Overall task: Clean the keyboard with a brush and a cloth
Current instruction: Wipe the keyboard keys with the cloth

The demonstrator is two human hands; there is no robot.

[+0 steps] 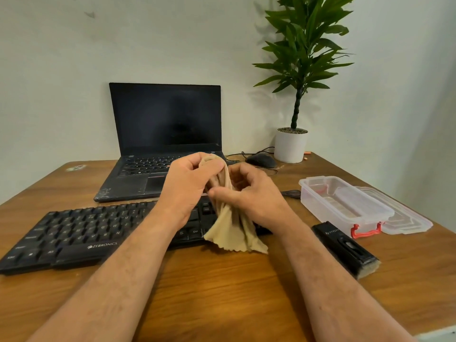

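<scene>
Bare table (209,287) is lying open in front of the keyboard (81,233). The laptop (158,154) is blocking the way just behind the keyboard. On the right, the brush (345,250) and plastic box (345,203) are taking up room. The plant pot (290,145) and mouse (261,160) are crowding the far corner.

Obscured and cropped items
Keyboard (81,233): right end hidden behind hands and cloth (234,230), key legends blurred; plant (306,40): top cropped.
</scene>
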